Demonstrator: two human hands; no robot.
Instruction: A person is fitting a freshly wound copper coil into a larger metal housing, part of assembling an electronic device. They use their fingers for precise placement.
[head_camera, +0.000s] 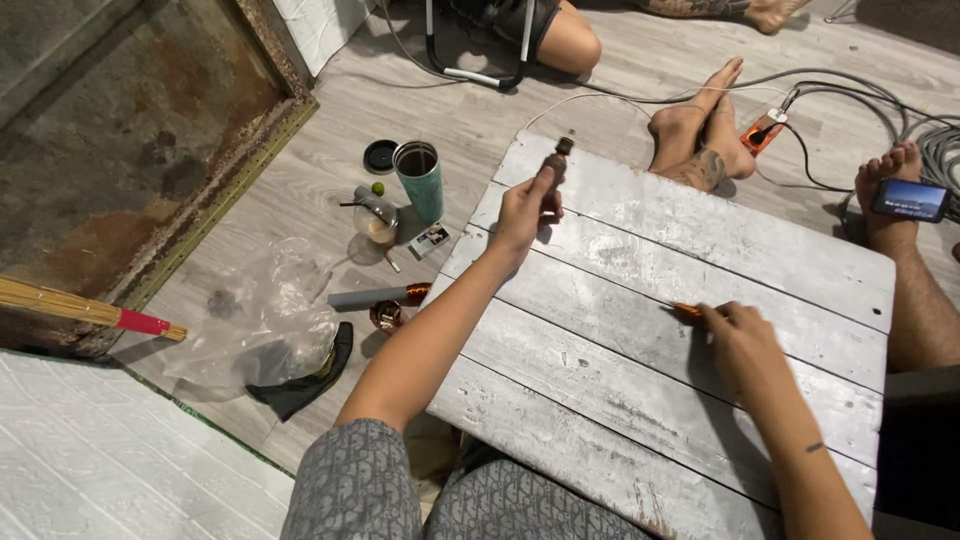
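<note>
A small dark cylindrical piece is pinched upright in the left hand, held over the far left corner of the whitewashed plank table. An orange-handled tool is gripped low in the right hand, its tip laid on the middle boards, well apart from the piece. The work is probably best done with the piece kept steady and brought nearer the tool, and the tool guided slowly. A green tumbler is seen on the floor beside the table.
</note>
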